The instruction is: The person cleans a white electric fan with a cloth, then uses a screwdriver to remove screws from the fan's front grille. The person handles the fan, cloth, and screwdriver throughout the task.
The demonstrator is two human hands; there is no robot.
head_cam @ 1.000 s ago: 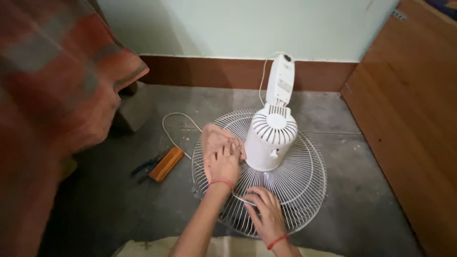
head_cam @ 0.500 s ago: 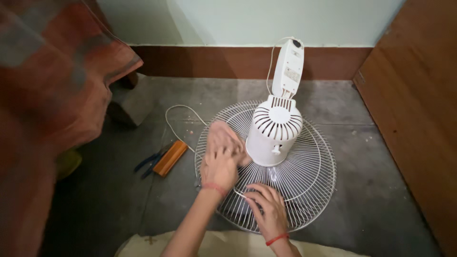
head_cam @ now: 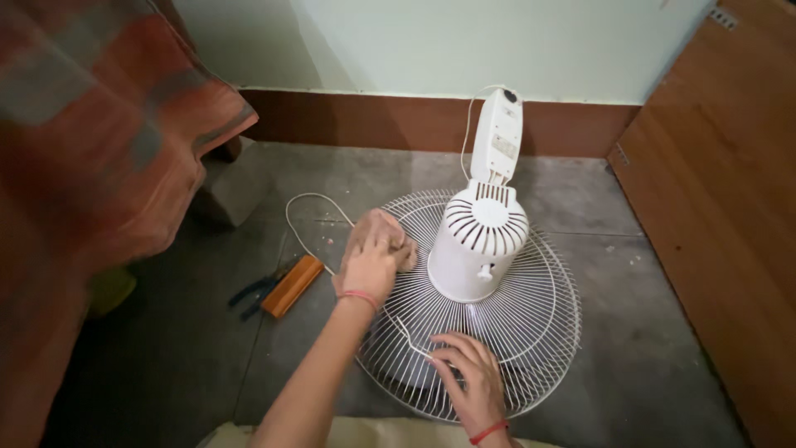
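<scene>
A white fan lies face down on the grey floor, its round wire grille (head_cam: 531,332) flat and its white motor housing (head_cam: 481,241) standing up from the middle. My left hand (head_cam: 371,264) presses a pinkish cloth (head_cam: 377,232) onto the grille's left rim. On the near rim of the grille rests my right hand (head_cam: 468,383), fingers spread over the wires. The fan's white neck and control part (head_cam: 497,137) stretches toward the wall.
An orange-brown block (head_cam: 292,285) and blue-handled pliers (head_cam: 253,295) lie on the floor left of the fan. A white cord (head_cam: 300,224) loops nearby. A red-patterned cloth (head_cam: 99,149) drapes at left; a wooden panel (head_cam: 713,207) stands at right.
My left hand with the cloth has shifted a little along the grille's left rim. The camera view has drifted; my right hand stays on the near rim.
</scene>
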